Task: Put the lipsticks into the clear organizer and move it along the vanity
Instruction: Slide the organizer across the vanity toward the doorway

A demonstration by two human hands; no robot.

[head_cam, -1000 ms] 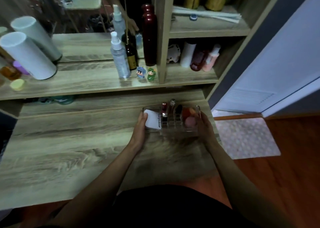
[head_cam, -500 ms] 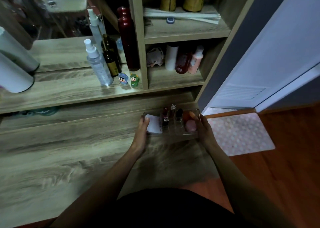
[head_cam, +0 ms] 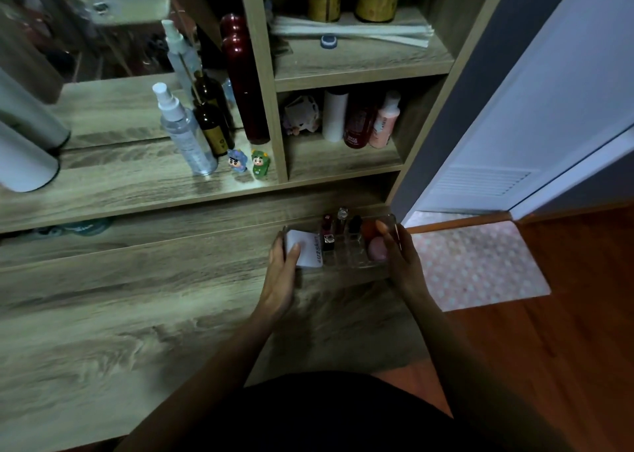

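Observation:
The clear organizer (head_cam: pixel 356 257) sits on the wooden vanity top (head_cam: pixel 137 314) near its right end. Several lipsticks (head_cam: pixel 328 237) stand upright in its middle slots. A white compact (head_cam: pixel 305 248) fills its left part, and pink and orange sponges (head_cam: pixel 377 248) lie in the right part. My left hand (head_cam: pixel 283 266) grips the organizer's left side, thumb over the compact. My right hand (head_cam: pixel 399 257) holds its right side, fingers over the rim.
A raised shelf behind carries a clear spray bottle (head_cam: pixel 183 132), a dark bottle (head_cam: pixel 212 127), a tall red bottle (head_cam: pixel 245 84) and two small figurines (head_cam: pixel 247 164). Cubbies hold more bottles (head_cam: pixel 372 122). The vanity's right edge meets a dotted mat (head_cam: pixel 477 262) and a white door (head_cam: pixel 535 115).
The organizer, held in both hands, has slid toward the vanity's right end. My view has swung right too, so the shelf items sit further left in the frame.

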